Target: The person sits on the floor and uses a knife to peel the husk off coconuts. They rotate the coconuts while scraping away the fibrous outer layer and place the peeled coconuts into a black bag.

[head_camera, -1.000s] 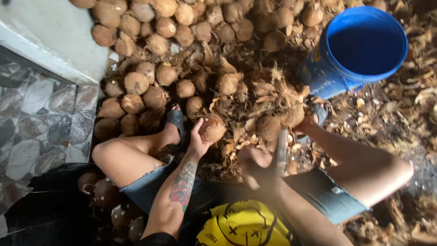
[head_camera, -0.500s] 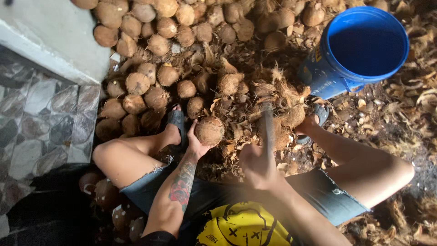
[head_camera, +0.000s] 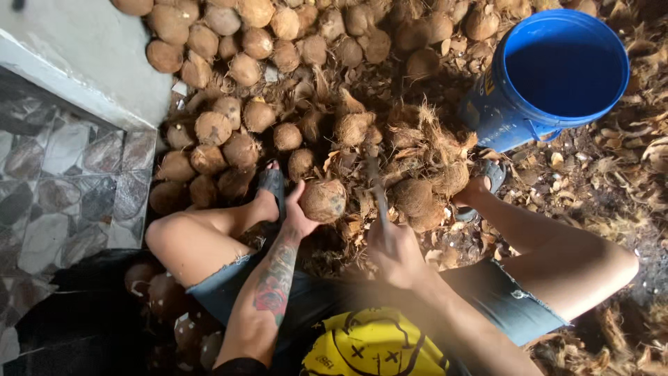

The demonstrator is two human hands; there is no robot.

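Note:
I sit on the ground with my knees apart. My left hand grips a round brown coconut from its left side, holding it just above the husk litter between my feet. My right hand is closed around the handle of a long blade, motion-blurred, which points up and away from me just right of the coconut. Blade and coconut sit close; whether they touch cannot be told.
A heap of husked coconuts fills the ground ahead and to the left. A blue plastic bucket stands at the upper right. Fibrous husk scraps cover the ground. A concrete step and patterned tiles lie left.
My right hand has swung the blade from low at my right toward the coconut, then up near vertical beside it. My left hand keeps the coconut in nearly the same place.

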